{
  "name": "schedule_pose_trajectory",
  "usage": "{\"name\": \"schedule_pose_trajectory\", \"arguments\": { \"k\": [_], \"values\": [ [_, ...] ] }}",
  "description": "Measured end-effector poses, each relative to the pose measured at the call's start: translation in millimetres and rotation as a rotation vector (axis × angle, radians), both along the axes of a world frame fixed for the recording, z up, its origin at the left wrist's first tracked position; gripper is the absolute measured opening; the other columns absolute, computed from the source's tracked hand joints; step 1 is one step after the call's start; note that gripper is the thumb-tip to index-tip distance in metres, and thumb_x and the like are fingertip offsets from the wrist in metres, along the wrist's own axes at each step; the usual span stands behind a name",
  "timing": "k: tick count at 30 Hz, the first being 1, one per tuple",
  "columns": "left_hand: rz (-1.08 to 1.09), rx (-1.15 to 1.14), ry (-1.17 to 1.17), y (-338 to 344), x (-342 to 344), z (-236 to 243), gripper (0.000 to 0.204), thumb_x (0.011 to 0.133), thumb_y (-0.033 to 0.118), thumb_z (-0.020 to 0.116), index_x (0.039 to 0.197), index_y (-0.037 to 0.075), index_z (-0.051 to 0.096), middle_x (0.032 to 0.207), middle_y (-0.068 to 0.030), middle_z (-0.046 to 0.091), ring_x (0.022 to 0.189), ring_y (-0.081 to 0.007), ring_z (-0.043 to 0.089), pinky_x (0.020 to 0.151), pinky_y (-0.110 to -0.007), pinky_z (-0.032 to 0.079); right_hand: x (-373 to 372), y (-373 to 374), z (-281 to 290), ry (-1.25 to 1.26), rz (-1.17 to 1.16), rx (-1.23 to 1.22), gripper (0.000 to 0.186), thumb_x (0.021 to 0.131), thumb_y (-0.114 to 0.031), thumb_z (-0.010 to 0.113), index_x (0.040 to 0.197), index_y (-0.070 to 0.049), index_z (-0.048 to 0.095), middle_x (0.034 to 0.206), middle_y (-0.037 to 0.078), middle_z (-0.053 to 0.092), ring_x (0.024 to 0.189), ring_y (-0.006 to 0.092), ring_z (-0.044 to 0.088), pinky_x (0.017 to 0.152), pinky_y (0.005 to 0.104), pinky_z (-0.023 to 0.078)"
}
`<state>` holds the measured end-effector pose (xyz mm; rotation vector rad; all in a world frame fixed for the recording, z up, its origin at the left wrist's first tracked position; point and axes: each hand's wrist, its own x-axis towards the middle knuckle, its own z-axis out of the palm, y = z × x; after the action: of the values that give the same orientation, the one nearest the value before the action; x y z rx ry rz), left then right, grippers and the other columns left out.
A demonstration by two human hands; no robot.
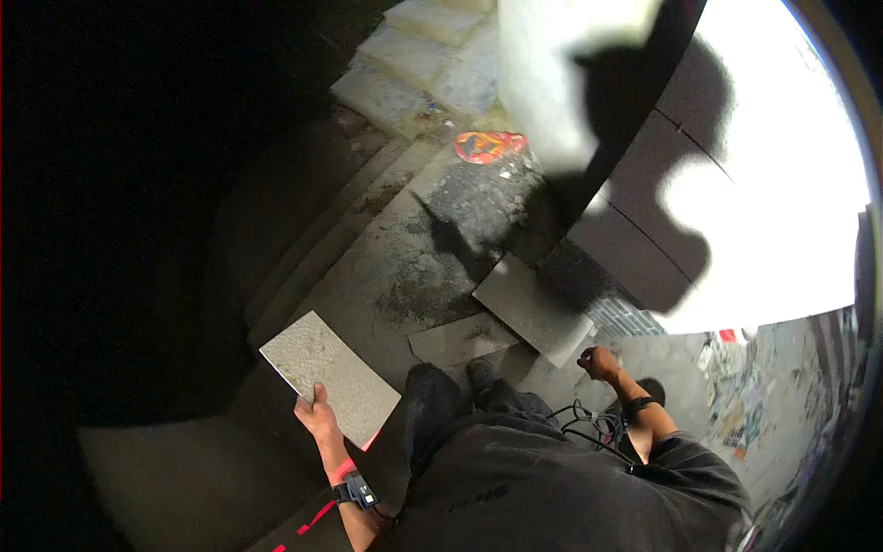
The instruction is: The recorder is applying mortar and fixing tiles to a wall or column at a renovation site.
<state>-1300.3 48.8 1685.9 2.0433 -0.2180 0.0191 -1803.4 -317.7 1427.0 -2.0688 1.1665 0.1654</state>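
My left hand [317, 416] grips the near left edge of a pale rectangular tile [333, 375], its thumb over the rough, pebbly face. The tile is held tilted out to the left of my legs. On the other side of my body, my right hand [602, 364] is closed in a loose fist, apart from the tile. A small dark spot shows at its fingertips, but what it is I cannot make out. Close ahead of that hand, a flat grey slab [536, 310] lies by the foot of the wall. A second, irregular slab piece [464, 340] is beside it, near my shoe.
Brightly lit wall panels [635, 248] with dark seams rise to the right, crossed by my shadow. A grey brick-patterned piece [627, 317] sits at their base. Pale stacked slabs [405, 64] and a red-orange bag [487, 146] lie farther off. Black cables [589, 423] hang at my waist.
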Motion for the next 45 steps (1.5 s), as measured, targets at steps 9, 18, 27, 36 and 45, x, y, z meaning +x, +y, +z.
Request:
{"name": "schedule_pose_trajectory", "arguments": {
  "k": [9,18,27,36,45],
  "values": [
    [-0.080,-0.221,0.288,-12.4,79.5,34.4,0.032,0.093,0.008,0.068,0.121,-0.006,0.064,0.118,-0.0123,0.067,0.106,-0.0236,0.062,0.094,-0.037,0.046,-86.7,143.5,47.0,0.038,-0.683,0.119,0.028,0.085,-0.023,0.064,0.098,-0.001,0.075,0.091,0.022,0.073,0.089,0.0401,0.071,0.080,0.0456,0.056],
    [-0.506,0.028,0.628,-19.9,69.7,156.6,0.053,0.097,0.008,0.063,0.145,-0.004,0.043,0.142,-0.0172,0.052,0.124,-0.0313,0.055,0.105,-0.043,0.045,-89.6,560.3,186.5,-0.192,-1.064,0.655,0.026,0.086,-0.020,0.067,0.082,0.005,0.067,0.070,0.013,0.070,0.060,0.0244,0.072,0.060,0.0367,0.057],
    [-0.857,0.169,0.820,-136.2,98.8,106.9,0.049,0.094,0.010,0.067,0.135,-0.009,0.048,0.132,-0.0180,0.059,0.116,-0.0323,0.060,0.101,-0.042,0.047,-1.7,700.4,205.1,-0.269,-1.538,0.614,0.019,0.089,-0.010,0.062,0.091,0.008,0.067,0.075,0.014,0.066,0.062,0.0232,0.069,0.052,0.0384,0.062],
    [-1.225,0.266,0.991,-147.3,-90.8,-170.3,0.042,0.094,0.010,0.067,0.131,-0.004,0.054,0.124,-0.0131,0.065,0.110,-0.0283,0.064,0.098,-0.044,0.052,-108.2,731.4,-65.8,-0.322,-1.618,0.627,0.028,0.096,-0.024,0.063,0.091,0.004,0.064,0.079,0.013,0.066,0.072,0.0241,0.071,0.059,0.0363,0.058],
    [-1.540,0.261,1.080,-201.3,-159.9,-308.0,0.049,0.100,0.027,0.060,0.136,-0.006,0.051,0.128,-0.0139,0.062,0.117,-0.0252,0.060,0.104,-0.042,0.045,-64.5,706.2,-181.0,-0.882,-2.350,0.329,0.067,0.103,-0.044,0.054,0.145,0.006,0.040,0.135,0.028,0.055,0.112,0.0336,0.062,0.091,0.0450,0.054]
  ]
}}
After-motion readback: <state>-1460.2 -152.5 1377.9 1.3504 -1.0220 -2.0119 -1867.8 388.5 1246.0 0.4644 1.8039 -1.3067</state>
